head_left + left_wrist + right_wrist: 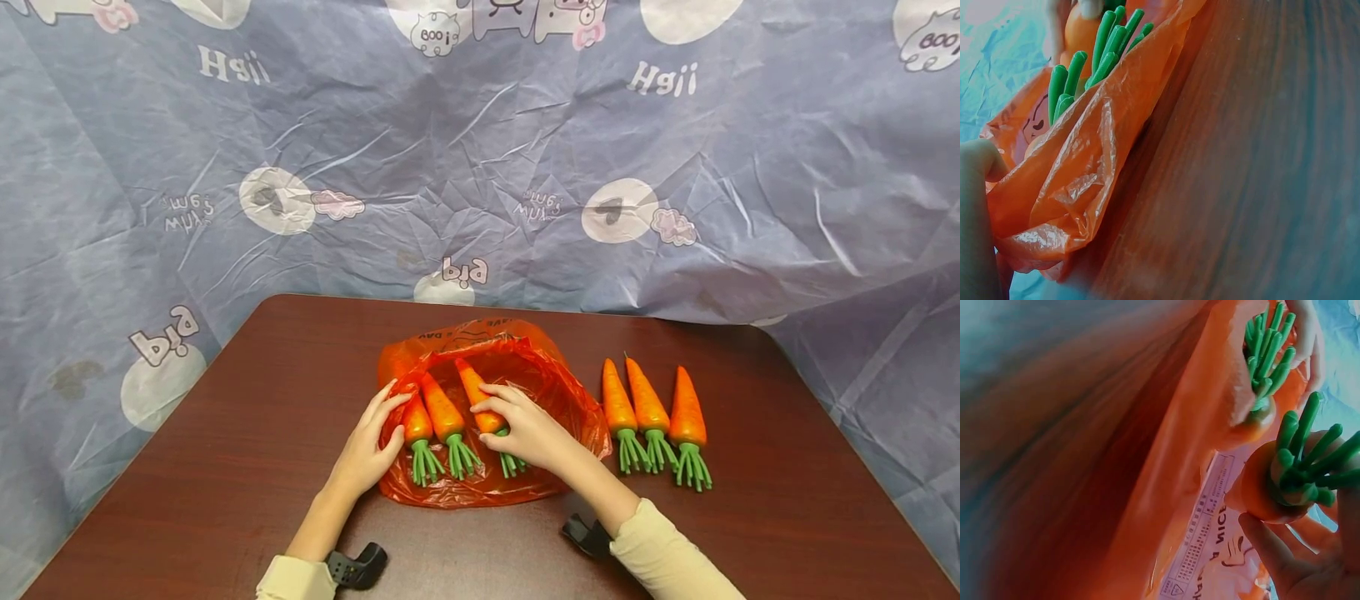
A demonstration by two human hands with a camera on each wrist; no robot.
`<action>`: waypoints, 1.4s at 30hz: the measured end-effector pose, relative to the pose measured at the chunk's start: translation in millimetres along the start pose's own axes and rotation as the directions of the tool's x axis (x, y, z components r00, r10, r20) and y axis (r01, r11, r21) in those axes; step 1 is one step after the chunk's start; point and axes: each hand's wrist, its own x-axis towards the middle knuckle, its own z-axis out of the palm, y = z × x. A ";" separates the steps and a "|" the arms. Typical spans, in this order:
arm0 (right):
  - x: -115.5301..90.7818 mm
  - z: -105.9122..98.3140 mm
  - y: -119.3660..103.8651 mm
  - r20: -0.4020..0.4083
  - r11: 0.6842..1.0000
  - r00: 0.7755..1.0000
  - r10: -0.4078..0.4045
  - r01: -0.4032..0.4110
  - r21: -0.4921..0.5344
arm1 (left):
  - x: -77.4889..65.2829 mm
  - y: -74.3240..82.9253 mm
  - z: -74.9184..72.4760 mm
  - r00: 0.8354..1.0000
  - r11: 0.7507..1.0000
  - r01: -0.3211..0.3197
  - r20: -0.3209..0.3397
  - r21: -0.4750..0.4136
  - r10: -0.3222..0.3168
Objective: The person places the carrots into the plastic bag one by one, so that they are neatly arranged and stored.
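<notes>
An orange-red plastic bag (517, 493) lies on the table, its mouth facing the person. Inside its opening, two toy-like carrots with green stems, one at the left (417, 423) and one beside it (442, 408), lie side by side. My right hand (525, 427) grips a third carrot (471, 382) over the bag's opening; its green stems (1310, 456) show in the right wrist view. My left hand (367, 446) holds the bag's left rim, thumb on the near side; in the left wrist view the plastic (1079, 181) bunches beside it.
Right of the bag, several carrots lie in a row with stems toward the person: one near the bag (618, 404), one in the middle (648, 404) and one at the right (687, 412). The brown table (240, 433) meets a patterned cloth backdrop (465, 208) behind.
</notes>
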 end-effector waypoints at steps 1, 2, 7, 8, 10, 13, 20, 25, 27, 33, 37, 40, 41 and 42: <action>3.0 1.7 0.1 0.006 1.000 1.000 0.002 -0.002 0.000 | 0.0 0.1 -0.1 1.000 1.000 0.000 -0.001 -0.002 0.000; 5.8 3.4 0.2 0.009 1.000 1.000 0.001 -0.001 -0.005 | -0.1 0.2 -0.1 1.000 1.000 0.000 -0.001 -0.001 0.000; 15.5 10.0 0.1 0.032 1.000 0.999 0.019 -0.018 -0.007 | 0.1 -0.3 0.5 1.000 1.000 -0.006 0.001 0.012 0.006; 16.9 11.2 0.1 0.040 1.000 0.999 0.025 -0.025 -0.004 | 0.1 -0.3 0.5 1.000 1.000 -0.006 0.002 0.013 0.006; 19.6 13.3 0.4 0.057 0.999 0.998 0.037 -0.038 0.003 | 0.1 -0.4 0.6 1.000 1.000 -0.006 0.001 0.011 0.006; 23.4 16.1 0.8 0.075 0.999 0.996 0.046 -0.047 0.004 | 0.4 0.1 0.1 1.000 1.000 0.001 0.001 0.000 -0.001; 30.4 19.9 1.8 0.106 0.998 0.993 0.058 -0.057 -0.010 | 1.0 0.5 -0.4 1.000 1.000 0.003 -0.002 0.002 -0.003; 32.1 23.1 3.8 0.121 0.998 0.991 0.058 -0.057 -0.017 | 0.6 0.2 0.7 1.000 1.000 -0.002 -0.002 0.007 0.002; 32.0 24.4 4.7 0.126 0.998 0.990 0.056 -0.055 -0.016 | 0.4 0.1 1.0 1.000 1.000 0.000 0.000 0.008 0.000; 31.2 26.3 5.9 0.148 0.998 0.987 0.069 -0.068 -0.008 | 0.5 0.4 0.7 1.000 1.000 0.003 0.003 0.008 -0.003; 30.1 26.1 4.8 0.175 0.992 0.977 0.122 -0.117 -0.035 | 0.5 -0.2 1.3 1.000 1.000 -0.002 0.003 0.006 0.002; 29.3 25.1 3.4 0.180 0.988 0.972 0.152 -0.142 -0.066 | 0.2 -0.6 1.4 1.000 1.000 -0.002 0.003 0.007 0.002; 28.8 24.3 2.9 0.178 0.987 0.972 0.154 -0.143 -0.074 | 0.2 -0.5 1.1 1.000 1.000 -0.001 0.003 0.004 0.001; 28.3 23.6 2.3 0.173 0.986 0.973 0.154 -0.141 -0.084 | 0.2 -0.3 0.7 1.000 1.000 0.001 0.004 0.004 -0.001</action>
